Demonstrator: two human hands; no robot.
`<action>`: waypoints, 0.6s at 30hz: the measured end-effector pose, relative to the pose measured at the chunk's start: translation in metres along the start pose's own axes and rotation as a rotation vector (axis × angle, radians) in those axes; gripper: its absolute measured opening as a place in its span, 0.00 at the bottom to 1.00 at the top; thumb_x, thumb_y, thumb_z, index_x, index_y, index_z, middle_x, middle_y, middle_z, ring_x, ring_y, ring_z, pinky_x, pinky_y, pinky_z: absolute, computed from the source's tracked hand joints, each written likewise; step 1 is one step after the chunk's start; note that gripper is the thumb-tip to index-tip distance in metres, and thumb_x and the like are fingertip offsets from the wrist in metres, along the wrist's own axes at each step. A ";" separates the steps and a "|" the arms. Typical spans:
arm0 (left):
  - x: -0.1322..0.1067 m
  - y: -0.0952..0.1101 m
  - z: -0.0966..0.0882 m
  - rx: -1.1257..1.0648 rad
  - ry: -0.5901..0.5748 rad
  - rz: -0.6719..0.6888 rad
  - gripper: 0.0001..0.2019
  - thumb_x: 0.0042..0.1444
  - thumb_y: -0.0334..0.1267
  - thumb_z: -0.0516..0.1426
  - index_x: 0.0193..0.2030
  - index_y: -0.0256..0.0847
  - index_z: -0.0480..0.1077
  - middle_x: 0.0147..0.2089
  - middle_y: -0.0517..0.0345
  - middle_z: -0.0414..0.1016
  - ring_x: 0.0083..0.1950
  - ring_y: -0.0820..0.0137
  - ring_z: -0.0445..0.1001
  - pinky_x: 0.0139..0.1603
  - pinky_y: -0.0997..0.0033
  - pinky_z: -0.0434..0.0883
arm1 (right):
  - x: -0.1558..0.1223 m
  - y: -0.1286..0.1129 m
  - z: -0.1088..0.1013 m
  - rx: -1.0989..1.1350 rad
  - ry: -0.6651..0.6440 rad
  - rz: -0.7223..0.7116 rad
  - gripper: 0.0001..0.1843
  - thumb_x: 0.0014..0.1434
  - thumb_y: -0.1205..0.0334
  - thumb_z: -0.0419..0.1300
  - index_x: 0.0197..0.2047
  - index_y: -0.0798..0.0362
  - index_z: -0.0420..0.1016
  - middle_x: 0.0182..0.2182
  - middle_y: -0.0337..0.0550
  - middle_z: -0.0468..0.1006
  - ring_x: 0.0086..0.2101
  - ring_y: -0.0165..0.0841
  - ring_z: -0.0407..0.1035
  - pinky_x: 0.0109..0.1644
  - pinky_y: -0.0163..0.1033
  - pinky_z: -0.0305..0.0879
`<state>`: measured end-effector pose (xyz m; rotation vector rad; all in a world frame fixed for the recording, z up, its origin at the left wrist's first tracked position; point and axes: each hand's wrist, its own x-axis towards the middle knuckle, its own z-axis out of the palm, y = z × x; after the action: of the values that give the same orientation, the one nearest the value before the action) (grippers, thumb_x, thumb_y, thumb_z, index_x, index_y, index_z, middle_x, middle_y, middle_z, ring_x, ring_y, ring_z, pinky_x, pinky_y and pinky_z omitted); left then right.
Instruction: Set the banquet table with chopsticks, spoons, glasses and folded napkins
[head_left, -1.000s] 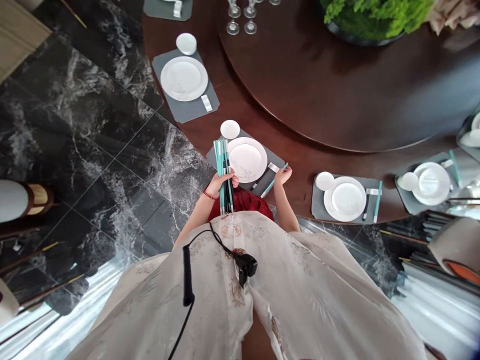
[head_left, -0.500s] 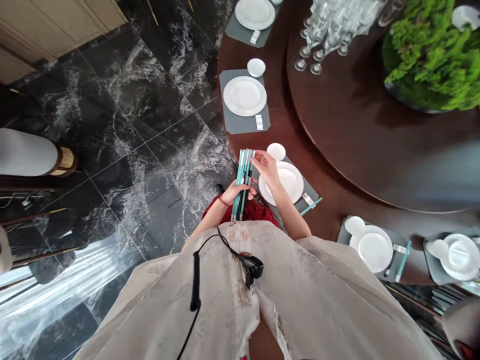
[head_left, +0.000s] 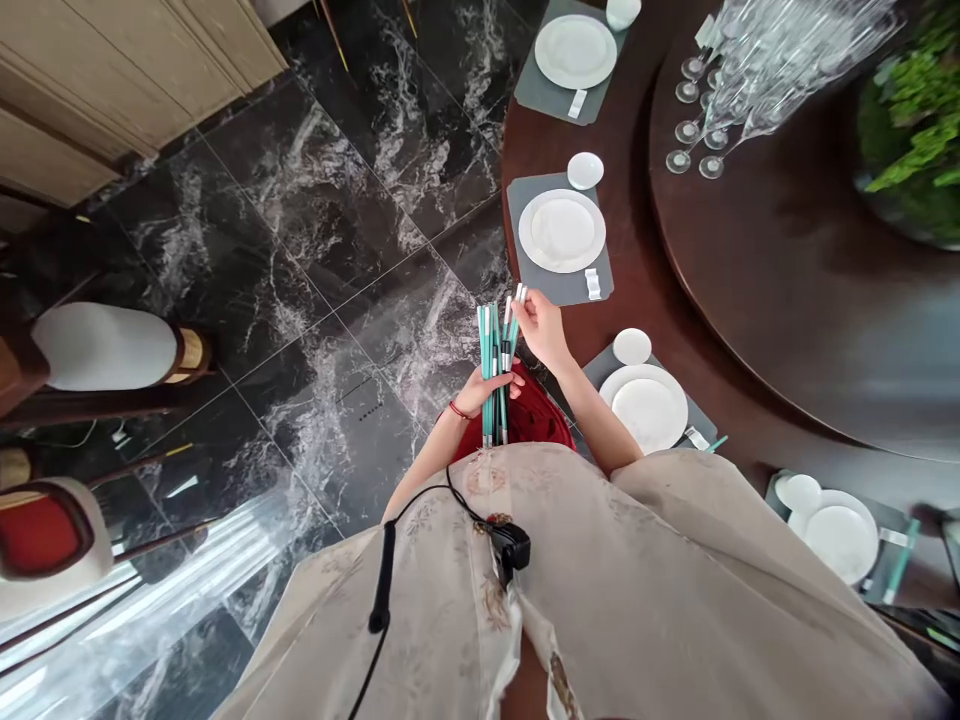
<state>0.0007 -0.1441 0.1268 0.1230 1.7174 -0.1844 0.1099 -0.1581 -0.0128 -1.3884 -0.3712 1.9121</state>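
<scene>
My left hand (head_left: 480,391) is wrapped round a bundle of teal and black chopsticks (head_left: 489,345) with silvery ends, held upright in front of my body. My right hand (head_left: 545,330) pinches the pale top ends of a few of these chopsticks, which lean away from the rest of the bundle. Right of my hands, a grey placemat (head_left: 598,368) carries a white plate (head_left: 649,408), a small white bowl (head_left: 632,346) and a white chopstick rest (head_left: 696,438). One teal chopstick (head_left: 716,444) lies beside that rest.
The round dark wooden table (head_left: 637,240) curves along my right. A second setting with a white plate (head_left: 562,231) is ahead. Several stemmed glasses (head_left: 757,90) and a green plant (head_left: 919,130) stand on the raised turntable (head_left: 720,225). Dark marble floor (head_left: 322,260) extends left.
My view has shifted left, so the table settings now appear farther right. My right hand has drawn the tops of a few chopsticks away from the bundle.
</scene>
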 end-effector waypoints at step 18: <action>-0.046 0.055 0.063 0.107 -0.263 -0.023 0.26 0.43 0.45 0.74 0.44 0.32 0.74 0.33 0.47 0.83 0.27 0.70 0.77 0.32 0.70 0.72 | -0.025 -0.059 -0.119 -0.619 -0.056 -0.961 0.11 0.73 0.63 0.58 0.49 0.42 0.82 0.50 0.35 0.84 0.56 0.31 0.76 0.71 0.55 0.69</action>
<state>0.0790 -0.1008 0.1604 0.1517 1.4474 -0.2966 0.2450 -0.1557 -0.0040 -1.1593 -1.4483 1.0487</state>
